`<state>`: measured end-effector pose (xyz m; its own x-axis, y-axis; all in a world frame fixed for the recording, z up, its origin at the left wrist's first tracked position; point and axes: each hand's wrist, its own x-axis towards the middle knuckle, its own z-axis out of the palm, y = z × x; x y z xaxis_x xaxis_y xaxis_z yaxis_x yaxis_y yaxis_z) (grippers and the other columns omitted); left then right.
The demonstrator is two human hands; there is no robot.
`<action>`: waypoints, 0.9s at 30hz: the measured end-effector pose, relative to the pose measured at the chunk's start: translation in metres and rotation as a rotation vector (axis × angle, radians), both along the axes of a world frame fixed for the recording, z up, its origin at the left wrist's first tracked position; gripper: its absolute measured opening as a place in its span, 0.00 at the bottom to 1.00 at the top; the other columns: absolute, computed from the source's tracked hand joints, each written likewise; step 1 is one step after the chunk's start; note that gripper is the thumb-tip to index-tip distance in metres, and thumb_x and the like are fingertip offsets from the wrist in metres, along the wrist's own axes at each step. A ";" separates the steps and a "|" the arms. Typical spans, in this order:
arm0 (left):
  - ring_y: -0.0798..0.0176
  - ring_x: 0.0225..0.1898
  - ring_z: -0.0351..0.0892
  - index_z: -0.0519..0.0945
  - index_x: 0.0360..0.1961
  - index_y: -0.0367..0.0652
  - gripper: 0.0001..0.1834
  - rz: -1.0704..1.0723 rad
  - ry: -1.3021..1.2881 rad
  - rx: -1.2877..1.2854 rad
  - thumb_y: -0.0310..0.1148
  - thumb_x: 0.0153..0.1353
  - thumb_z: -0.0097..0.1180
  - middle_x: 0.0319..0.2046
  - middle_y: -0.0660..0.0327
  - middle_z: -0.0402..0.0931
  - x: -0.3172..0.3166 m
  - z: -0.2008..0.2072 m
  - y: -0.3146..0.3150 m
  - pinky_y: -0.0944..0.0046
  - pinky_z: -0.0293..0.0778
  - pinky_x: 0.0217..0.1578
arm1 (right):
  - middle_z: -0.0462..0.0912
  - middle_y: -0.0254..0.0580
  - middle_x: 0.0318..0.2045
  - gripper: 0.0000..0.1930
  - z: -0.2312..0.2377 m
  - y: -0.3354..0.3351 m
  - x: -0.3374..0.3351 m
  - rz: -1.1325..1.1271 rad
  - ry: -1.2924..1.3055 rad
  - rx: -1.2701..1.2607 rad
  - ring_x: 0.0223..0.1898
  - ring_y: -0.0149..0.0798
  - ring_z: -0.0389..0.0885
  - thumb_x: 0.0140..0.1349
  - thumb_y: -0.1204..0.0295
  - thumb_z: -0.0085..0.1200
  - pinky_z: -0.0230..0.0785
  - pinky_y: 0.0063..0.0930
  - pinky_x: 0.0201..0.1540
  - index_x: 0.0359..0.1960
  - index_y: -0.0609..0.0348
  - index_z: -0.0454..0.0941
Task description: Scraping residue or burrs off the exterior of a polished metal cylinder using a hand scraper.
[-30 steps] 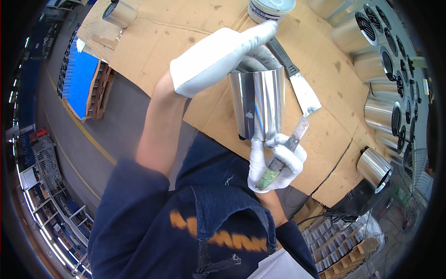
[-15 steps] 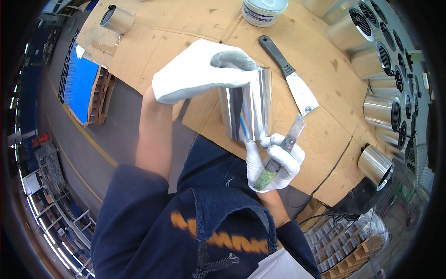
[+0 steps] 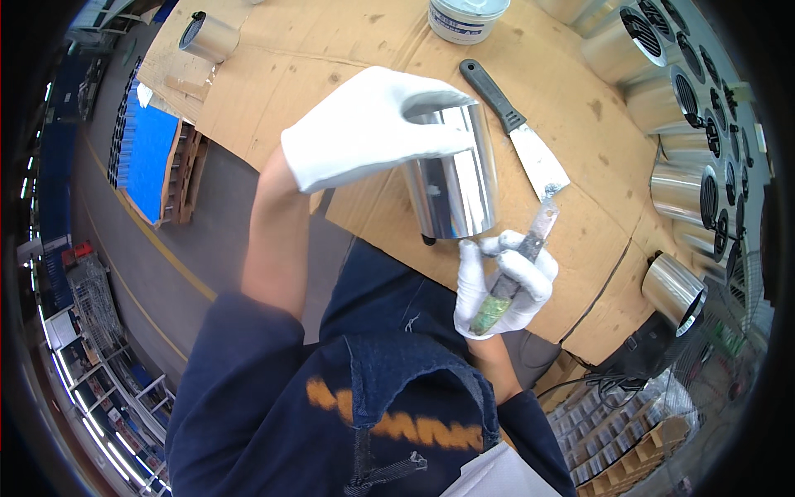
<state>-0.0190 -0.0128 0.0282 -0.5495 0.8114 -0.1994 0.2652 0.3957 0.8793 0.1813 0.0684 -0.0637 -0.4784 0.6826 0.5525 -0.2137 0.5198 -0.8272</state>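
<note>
My left hand [image 3: 373, 128], in a white glove, is closed around the upper part of a shiny metal cylinder [image 3: 454, 199], thumb and fingers at its upper end. A small black piece [image 3: 428, 240] sticks out at the cylinder's lower left edge. Just below and to the right, my gloved right hand [image 3: 517, 290] is wrapped round a narrow scraper [image 3: 493, 308] with a green-covered end and a grey-smeared strip. The strip's tip points up and away, close to the blade of a black-handled putty knife [image 3: 515, 132] lying on the cardboard.
Brown cardboard [image 3: 290, 91] covers the table. A white tub [image 3: 468, 23] stands at the far edge. Several metal cylinders with black grilles [image 3: 683, 190] line the right side; a lone cylinder [image 3: 207, 37] lies far left. A blue-topped pallet [image 3: 149, 166] stands on the floor.
My left hand has shifted right with the cylinder, whose tilt has changed; the black piece at its lower edge now shows. My right hand and the scraper have moved slightly right.
</note>
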 end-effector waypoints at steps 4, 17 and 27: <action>0.61 0.32 0.79 0.81 0.42 0.36 0.24 -0.091 0.273 -0.015 0.48 0.61 0.52 0.30 0.53 0.81 -0.003 -0.002 0.020 0.65 0.73 0.36 | 0.70 0.45 0.38 0.26 0.002 0.008 0.007 0.039 -0.125 0.099 0.33 0.33 0.76 0.44 0.87 0.66 0.72 0.29 0.42 0.39 0.54 0.62; 0.64 0.41 0.77 0.79 0.49 0.39 0.24 -0.315 0.109 0.221 0.47 0.61 0.52 0.40 0.54 0.80 -0.024 -0.015 0.028 0.65 0.72 0.45 | 0.71 0.43 0.35 0.29 -0.002 0.011 0.002 -0.076 -0.064 0.063 0.31 0.31 0.73 0.40 0.82 0.71 0.67 0.24 0.38 0.41 0.54 0.65; 0.63 0.41 0.78 0.79 0.47 0.36 0.26 -0.290 0.165 0.177 0.49 0.60 0.53 0.39 0.54 0.80 -0.020 -0.005 0.037 0.65 0.71 0.44 | 0.72 0.46 0.34 0.29 -0.005 0.015 0.002 -0.122 -0.061 0.051 0.33 0.37 0.76 0.38 0.84 0.71 0.66 0.34 0.48 0.39 0.56 0.64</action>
